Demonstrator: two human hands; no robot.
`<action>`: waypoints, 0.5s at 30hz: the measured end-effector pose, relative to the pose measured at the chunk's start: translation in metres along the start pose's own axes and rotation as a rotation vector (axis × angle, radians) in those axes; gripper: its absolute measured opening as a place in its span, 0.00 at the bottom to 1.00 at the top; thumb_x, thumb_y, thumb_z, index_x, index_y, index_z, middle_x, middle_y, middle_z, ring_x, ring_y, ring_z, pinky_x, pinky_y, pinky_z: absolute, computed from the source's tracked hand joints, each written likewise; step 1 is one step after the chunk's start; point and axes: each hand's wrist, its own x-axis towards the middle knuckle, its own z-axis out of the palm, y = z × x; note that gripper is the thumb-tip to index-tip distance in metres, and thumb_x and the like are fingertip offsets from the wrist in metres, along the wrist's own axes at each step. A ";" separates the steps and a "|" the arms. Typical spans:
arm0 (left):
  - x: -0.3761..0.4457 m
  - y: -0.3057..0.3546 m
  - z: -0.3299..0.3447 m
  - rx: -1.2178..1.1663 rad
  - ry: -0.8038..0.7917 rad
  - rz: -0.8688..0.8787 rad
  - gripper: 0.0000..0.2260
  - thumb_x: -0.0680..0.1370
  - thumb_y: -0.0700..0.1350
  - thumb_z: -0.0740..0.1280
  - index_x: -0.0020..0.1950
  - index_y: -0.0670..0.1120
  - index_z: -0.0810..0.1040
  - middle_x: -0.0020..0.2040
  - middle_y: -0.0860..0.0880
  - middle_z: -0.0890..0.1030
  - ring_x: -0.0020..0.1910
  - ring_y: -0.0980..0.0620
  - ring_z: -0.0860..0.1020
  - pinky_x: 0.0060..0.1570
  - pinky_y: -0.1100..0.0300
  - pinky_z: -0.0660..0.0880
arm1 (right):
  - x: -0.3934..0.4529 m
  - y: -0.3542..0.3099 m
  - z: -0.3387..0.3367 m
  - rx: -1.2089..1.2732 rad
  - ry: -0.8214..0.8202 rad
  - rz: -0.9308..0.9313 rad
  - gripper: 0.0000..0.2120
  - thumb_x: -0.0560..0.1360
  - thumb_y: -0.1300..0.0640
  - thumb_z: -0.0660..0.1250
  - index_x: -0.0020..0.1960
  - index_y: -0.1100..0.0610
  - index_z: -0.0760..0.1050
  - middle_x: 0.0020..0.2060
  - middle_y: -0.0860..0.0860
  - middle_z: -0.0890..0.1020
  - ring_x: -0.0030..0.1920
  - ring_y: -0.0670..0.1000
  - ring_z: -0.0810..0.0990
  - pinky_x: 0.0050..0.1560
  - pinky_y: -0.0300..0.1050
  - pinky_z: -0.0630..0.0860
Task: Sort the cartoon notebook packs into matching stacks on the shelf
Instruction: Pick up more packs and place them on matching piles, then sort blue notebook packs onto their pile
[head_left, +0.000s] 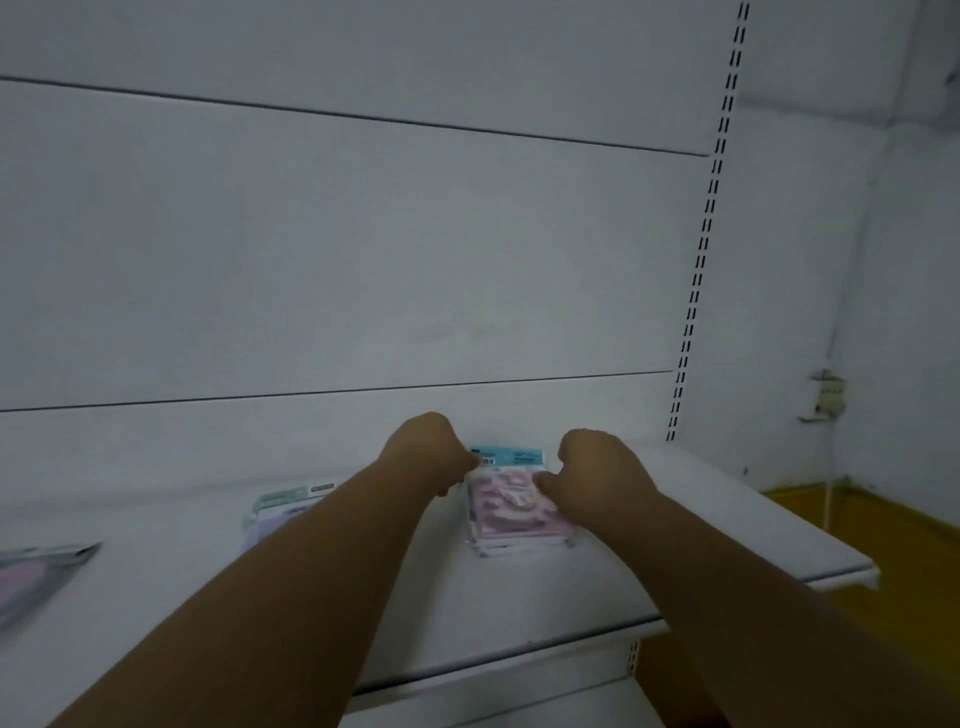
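A pink cartoon notebook pack (511, 512) with a blue header card lies on top of a small stack on the white shelf (675, 561), right of centre. My left hand (428, 449) grips the pack's upper left corner. My right hand (592, 475) holds its right edge, fingers curled over it. A lilac pack (278, 512) with a greenish header lies to the left, partly hidden by my left forearm. Another pinkish pack (36, 571) sits at the far left edge of the shelf.
The white back panel (337, 260) rises behind the shelf, with a slotted upright (701, 260) at its right. A lower shelf edge (519, 696) shows below. A yellow floor (883, 545) and a wall socket (826, 397) lie to the right.
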 end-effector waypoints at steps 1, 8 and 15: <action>-0.004 -0.001 -0.002 0.033 0.016 0.017 0.15 0.74 0.54 0.72 0.40 0.44 0.74 0.38 0.49 0.81 0.31 0.52 0.80 0.34 0.63 0.78 | -0.001 -0.003 -0.002 -0.002 0.027 -0.041 0.16 0.75 0.46 0.67 0.56 0.57 0.74 0.50 0.54 0.79 0.45 0.51 0.76 0.36 0.37 0.71; -0.066 -0.041 -0.037 0.185 0.175 0.091 0.17 0.77 0.58 0.65 0.58 0.49 0.77 0.54 0.49 0.80 0.51 0.50 0.77 0.53 0.57 0.75 | -0.015 -0.089 -0.026 0.133 0.208 -0.464 0.21 0.75 0.47 0.66 0.65 0.53 0.70 0.59 0.52 0.73 0.60 0.53 0.73 0.59 0.47 0.73; -0.156 -0.141 -0.108 0.137 0.293 -0.097 0.17 0.77 0.58 0.65 0.60 0.49 0.76 0.54 0.51 0.79 0.49 0.54 0.76 0.53 0.60 0.75 | -0.076 -0.217 -0.033 0.256 0.212 -0.778 0.22 0.76 0.46 0.65 0.68 0.51 0.68 0.61 0.50 0.73 0.60 0.51 0.74 0.59 0.45 0.74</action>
